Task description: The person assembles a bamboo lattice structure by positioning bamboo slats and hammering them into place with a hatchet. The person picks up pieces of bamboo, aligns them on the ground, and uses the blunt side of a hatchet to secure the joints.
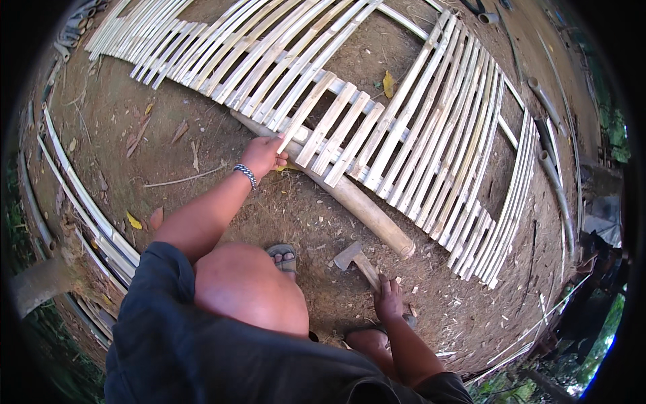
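A bent knee (249, 289) fills the foreground. The right hand (388, 301) is wrapped around the wooden handle of a hatchet (356, 259) resting on the dirt ground (168, 108). The left hand (262, 155) pinches a bamboo slat (306, 111) of the woven panel (431, 135) lying over a thick bamboo pole (367, 209), well apart from the hatchet.

Left arm extended forward from the bent knee (252, 289), forearm bare, a beaded bracelet (245, 174) at the wrist. Left hand (264, 154), beyond the knee, with fingers curled closed in a grip, knuckles up. Right arm lowered beside the knee, forearm short in view. Right hand (388, 300), level with the knee on its right side, closed in a fist-like grip, thumb side up.
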`<state>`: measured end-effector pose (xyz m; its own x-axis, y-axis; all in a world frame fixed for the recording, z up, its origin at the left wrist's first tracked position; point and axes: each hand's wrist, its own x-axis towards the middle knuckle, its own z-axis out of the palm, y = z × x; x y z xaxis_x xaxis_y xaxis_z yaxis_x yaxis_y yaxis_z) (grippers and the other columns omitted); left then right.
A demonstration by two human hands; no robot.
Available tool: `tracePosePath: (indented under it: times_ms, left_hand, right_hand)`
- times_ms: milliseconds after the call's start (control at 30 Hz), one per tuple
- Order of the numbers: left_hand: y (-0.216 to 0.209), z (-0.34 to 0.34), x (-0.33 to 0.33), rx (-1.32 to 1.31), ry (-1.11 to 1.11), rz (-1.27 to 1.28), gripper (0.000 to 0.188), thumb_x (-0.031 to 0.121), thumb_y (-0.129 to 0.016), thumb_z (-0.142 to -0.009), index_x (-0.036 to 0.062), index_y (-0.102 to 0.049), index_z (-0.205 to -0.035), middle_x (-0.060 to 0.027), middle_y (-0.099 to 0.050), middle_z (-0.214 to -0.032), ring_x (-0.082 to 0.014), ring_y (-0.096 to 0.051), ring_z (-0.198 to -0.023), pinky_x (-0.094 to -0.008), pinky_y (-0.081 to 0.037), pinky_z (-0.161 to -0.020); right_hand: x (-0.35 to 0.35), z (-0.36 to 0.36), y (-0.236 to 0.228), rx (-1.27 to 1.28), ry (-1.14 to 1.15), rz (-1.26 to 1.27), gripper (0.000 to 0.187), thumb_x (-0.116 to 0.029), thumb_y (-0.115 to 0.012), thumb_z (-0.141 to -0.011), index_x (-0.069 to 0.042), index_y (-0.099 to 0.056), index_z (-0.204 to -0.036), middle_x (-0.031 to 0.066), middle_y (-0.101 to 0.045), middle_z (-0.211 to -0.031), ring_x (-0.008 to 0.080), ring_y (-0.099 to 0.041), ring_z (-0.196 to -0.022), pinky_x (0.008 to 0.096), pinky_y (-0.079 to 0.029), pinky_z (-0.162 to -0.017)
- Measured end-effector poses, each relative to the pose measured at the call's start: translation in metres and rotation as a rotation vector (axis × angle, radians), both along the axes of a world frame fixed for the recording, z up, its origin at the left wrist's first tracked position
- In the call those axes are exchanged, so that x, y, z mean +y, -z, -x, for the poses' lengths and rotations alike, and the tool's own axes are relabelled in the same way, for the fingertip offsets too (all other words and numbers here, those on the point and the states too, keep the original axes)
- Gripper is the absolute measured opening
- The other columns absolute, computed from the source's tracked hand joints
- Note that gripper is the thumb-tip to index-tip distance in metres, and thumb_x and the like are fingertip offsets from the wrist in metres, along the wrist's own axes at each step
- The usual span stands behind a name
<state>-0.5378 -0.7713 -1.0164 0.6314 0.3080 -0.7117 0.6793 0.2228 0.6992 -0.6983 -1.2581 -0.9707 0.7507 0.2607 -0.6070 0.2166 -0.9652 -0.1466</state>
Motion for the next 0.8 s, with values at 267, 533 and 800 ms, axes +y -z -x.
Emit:
tracePosePath:
  times_ms: [267, 533, 800]
  left_hand:
    - [0.000, 0.000, -0.009, -0.038, -0.127, 0.000, 0.029, 0.031, -0.057, -0.102, 0.0036, -0.061, -0.097, -0.0022, -0.061, -0.074, -0.0104, -0.056, -0.058, -0.0247, -0.047, -0.053]
    - [-0.012, 0.005, -0.013, -0.116, -0.262, 0.001, 0.027, 0.026, -0.060, -0.100, 0.0016, -0.063, -0.089, -0.0030, -0.062, -0.071, -0.0092, -0.054, -0.055, -0.0247, -0.046, -0.054]
    - [-0.052, -0.003, -0.019, -0.180, -0.273, 0.021, 0.024, 0.026, -0.062, -0.099, 0.0059, -0.061, -0.086, 0.0001, -0.059, -0.070, -0.0076, -0.052, -0.056, -0.0226, -0.045, -0.055]
  right_hand:
    - [0.040, -0.078, 0.012, -0.662, 0.305, -0.287, 0.087, -0.030, -0.088, -0.071, -0.018, -0.041, -0.144, 0.0189, -0.044, -0.138, 0.0395, -0.042, -0.132, 0.0545, -0.036, -0.109]
    - [0.028, -0.129, 0.026, -0.280, 0.445, -0.263, 0.066, -0.017, -0.081, -0.079, -0.005, -0.048, -0.134, 0.0259, -0.051, -0.129, 0.0462, -0.059, -0.108, 0.0506, -0.050, -0.099]
    - [-0.040, -0.186, 0.140, -0.488, 0.367, -0.380, 0.069, -0.033, -0.073, -0.088, -0.003, -0.044, -0.143, 0.0198, -0.051, -0.143, 0.0370, -0.045, -0.134, 0.0511, -0.035, -0.111]
